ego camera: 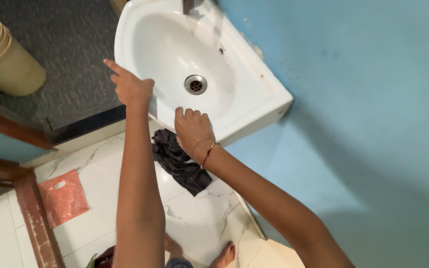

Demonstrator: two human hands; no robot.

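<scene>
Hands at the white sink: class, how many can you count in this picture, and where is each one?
2. The left hand rests on the sink's left rim, forefinger pointing out. The right hand curls over the near rim, above a dark cloth hanging below. No other hands show.

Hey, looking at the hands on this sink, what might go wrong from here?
The dark cloth hanging under the right hand at the white sink rim may drop to the marble floor. Bare feet stand there, so any drips could mean a slip. The left hand presses the rim's edge and might slide off.
</scene>
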